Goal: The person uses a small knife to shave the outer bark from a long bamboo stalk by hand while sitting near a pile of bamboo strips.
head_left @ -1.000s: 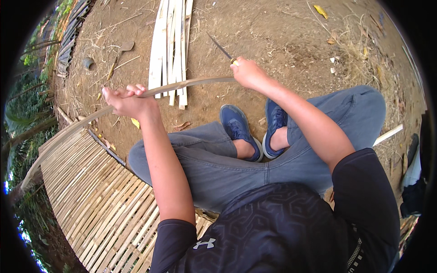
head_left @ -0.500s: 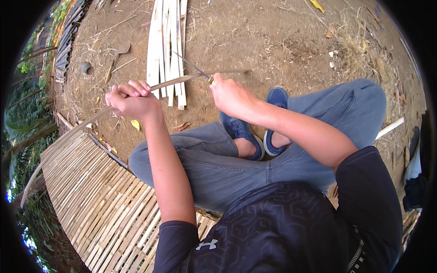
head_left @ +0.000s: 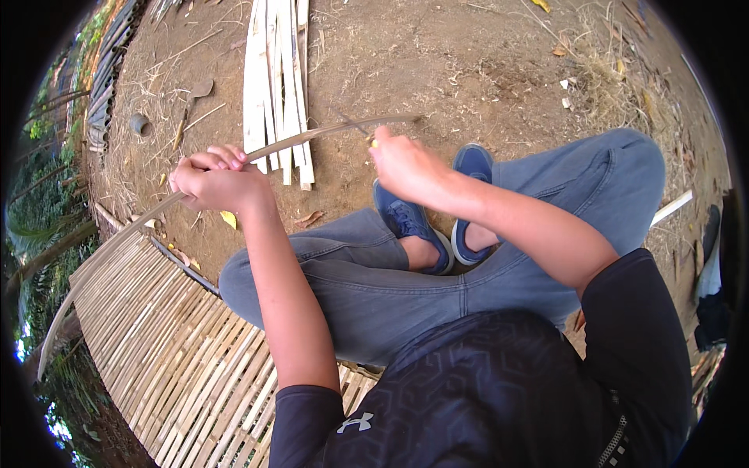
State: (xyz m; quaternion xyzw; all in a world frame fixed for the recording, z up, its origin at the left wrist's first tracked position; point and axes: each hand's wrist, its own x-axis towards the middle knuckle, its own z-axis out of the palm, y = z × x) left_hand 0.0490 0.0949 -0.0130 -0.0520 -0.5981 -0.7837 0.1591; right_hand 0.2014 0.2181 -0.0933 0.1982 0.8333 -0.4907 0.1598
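Bamboo strip (head_left: 281, 145), long and bowed, spans the ground in front of the person's crossed legs, its far portion sweeping left past the edge of the bamboo-slat platform (head_left: 179, 335); whether it rests there is unclear. The left hand (head_left: 214, 181) is closed around it, fingers curled over. The right hand (head_left: 409, 165) is wrapped about the handle of a thin-bladed knife (head_left: 365, 133), whose blade crosses the strip near its short right-hand end; whether the edge bites, I cannot tell. Pale split slats (head_left: 277, 86) lie on the soil just beyond, apart from the knife.

The step in hand looks like paring or smoothing the strip with the blade. Another stroke would call for a firm left grip, a shallow blade angle along the grain, and fingers kept clear of the cutting edge, since the thin strip probably flexes under pressure.
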